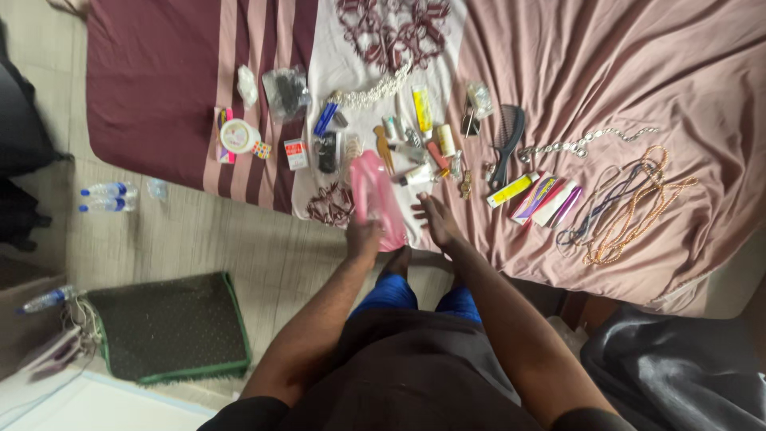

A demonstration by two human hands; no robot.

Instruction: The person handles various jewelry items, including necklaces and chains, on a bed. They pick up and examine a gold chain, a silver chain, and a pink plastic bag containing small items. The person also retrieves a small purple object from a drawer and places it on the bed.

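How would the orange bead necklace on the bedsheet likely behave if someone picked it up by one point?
The orange bead necklace lies in loose loops, so it would probably hang limp. It overlaps a dark cord, so the two may tangle. Its small beads suggest it is light.

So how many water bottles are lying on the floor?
3. Two water bottles lie side by side left of the bed; a third lies lower down by the dark mat. More may be hidden.

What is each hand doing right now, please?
Left hand: closed on the pink pouch.
Right hand: open, holding nothing, over the bedsheet.
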